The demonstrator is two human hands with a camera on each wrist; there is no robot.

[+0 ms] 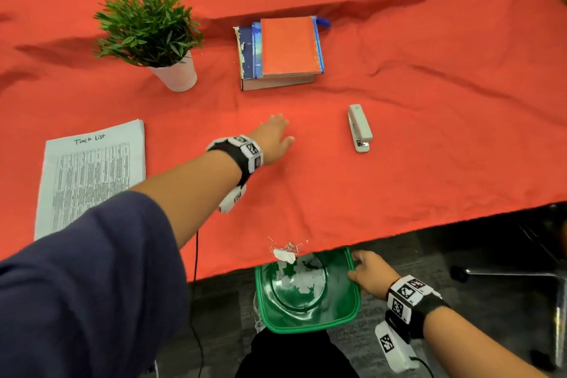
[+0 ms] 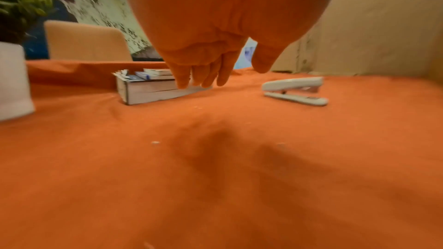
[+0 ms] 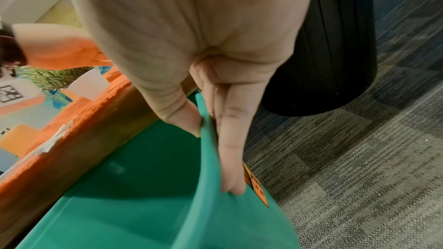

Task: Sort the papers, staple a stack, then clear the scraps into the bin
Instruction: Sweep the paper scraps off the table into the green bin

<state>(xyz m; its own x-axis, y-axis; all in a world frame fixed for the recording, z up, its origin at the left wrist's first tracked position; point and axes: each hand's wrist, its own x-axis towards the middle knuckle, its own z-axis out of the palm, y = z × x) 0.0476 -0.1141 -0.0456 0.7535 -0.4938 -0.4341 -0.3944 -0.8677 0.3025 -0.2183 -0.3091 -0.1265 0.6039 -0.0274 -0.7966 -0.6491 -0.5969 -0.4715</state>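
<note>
My left hand (image 1: 276, 135) reaches out flat over the middle of the red tablecloth, fingers (image 2: 182, 79) straight, holding nothing. My right hand (image 1: 365, 273) pinches the rim of a green bin (image 1: 352, 310) held just below the table's front edge, thumb (image 3: 184, 118) inside the wall, fingers (image 3: 230, 139) outside. White paper scraps (image 1: 303, 279) lie in the bin. A small pile of scraps and staples (image 1: 285, 250) sits at the table edge above it. A printed paper stack (image 1: 92, 175) headed "Task List" lies at the left. A white stapler (image 1: 359, 128) rests right of my left hand.
A potted plant (image 1: 153, 31) in a white pot stands at the back left. A pile of books (image 1: 279, 52) with a red one on top lies at the back centre. Grey carpet (image 3: 359, 158), a black cylinder (image 3: 335, 44) and a chair base (image 1: 521, 273) are beside the bin.
</note>
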